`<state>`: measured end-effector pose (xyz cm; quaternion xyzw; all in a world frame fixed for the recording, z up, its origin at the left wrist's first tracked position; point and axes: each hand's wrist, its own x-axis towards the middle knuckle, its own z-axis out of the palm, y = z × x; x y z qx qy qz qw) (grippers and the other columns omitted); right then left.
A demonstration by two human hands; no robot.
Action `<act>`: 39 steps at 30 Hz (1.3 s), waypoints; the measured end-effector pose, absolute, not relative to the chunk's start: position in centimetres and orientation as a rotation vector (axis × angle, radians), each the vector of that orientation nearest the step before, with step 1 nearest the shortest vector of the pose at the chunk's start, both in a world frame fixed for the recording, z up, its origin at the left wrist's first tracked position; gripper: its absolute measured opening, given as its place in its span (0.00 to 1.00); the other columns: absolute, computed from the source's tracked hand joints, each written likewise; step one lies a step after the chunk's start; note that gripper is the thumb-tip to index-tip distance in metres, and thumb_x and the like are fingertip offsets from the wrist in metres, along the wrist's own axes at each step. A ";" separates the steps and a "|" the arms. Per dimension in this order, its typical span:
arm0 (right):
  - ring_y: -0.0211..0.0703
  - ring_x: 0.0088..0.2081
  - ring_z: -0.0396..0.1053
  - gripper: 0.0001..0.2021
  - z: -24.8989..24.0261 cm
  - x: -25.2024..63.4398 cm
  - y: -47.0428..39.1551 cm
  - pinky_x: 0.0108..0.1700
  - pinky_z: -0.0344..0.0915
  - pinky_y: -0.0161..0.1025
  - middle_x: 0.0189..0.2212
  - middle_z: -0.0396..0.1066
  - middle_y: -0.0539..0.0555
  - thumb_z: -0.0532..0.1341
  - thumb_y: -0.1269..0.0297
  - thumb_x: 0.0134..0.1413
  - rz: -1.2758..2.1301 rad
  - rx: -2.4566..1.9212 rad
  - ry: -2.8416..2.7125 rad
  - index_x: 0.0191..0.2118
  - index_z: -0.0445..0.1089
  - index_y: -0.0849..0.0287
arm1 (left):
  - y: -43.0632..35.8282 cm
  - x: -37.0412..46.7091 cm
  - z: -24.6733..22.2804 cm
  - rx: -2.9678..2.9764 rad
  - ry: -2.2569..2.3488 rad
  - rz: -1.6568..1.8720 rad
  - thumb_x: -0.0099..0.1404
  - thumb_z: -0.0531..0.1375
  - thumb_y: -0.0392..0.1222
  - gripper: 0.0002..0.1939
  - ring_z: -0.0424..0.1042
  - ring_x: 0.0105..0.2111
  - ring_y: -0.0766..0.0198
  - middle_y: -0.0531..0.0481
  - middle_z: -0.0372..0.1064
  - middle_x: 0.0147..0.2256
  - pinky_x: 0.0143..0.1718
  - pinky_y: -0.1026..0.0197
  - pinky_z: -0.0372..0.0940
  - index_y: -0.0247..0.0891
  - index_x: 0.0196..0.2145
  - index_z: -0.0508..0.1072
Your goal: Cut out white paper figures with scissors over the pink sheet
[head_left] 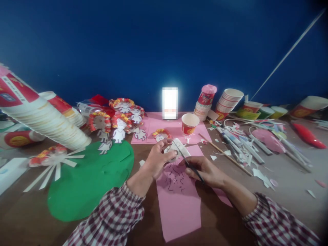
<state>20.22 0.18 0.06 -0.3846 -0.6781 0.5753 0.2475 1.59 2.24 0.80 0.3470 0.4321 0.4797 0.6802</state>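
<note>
My left hand (162, 155) is closed on a small white paper piece (183, 147) with dark drawn lines, pinching it between thumb and fingers. My right hand (208, 171) grips black-handled scissors (192, 168). Their narrow blades point up and left and lie across the paper; whether they are parted is hard to see. Below both hands lies a pink paper sheet (180, 215) marked with short dark strokes. Just beyond the left fingers rests a round paper figure with a red and yellow ruffled edge (162, 132).
A green paper shape (89, 184) lies left, near several white paper cutouts (119, 131). Stacked paper cups (56, 119) lean at far left; another stack (228, 102) stands back right. One cup (190, 123) sits ahead. A thin stick (228, 156), markers and scraps cover the right.
</note>
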 end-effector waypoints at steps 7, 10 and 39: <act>0.34 0.24 0.53 0.21 0.2 20.2 0.2 0.27 0.53 0.32 0.23 0.61 0.49 0.60 0.51 0.50 1.513 -1.098 -1.904 0.41 0.71 0.66 | 2.3 1.3 1.0 0.806 1.028 1.014 0.49 0.64 0.31 0.24 0.68 0.30 0.70 0.47 0.66 0.40 0.31 0.66 0.65 0.35 0.45 0.65; 0.33 0.23 0.53 0.21 0.1 20.2 0.2 0.25 0.52 0.32 0.22 0.60 0.48 0.60 0.50 0.50 1.499 -1.123 -1.904 0.40 0.71 0.65 | 2.4 1.2 1.0 0.805 1.036 0.998 0.48 0.64 0.31 0.25 0.68 0.29 0.71 0.47 0.66 0.38 0.30 0.67 0.65 0.35 0.45 0.65; 0.41 0.28 0.62 0.14 0.0 19.7 0.0 0.29 0.61 0.35 0.23 0.67 0.52 0.62 0.55 0.48 1.281 -1.157 -1.939 0.36 0.72 0.62 | 2.4 1.6 1.0 0.747 0.995 1.077 0.47 0.66 0.36 0.25 0.68 0.29 0.69 0.50 0.67 0.36 0.32 0.64 0.65 0.37 0.44 0.67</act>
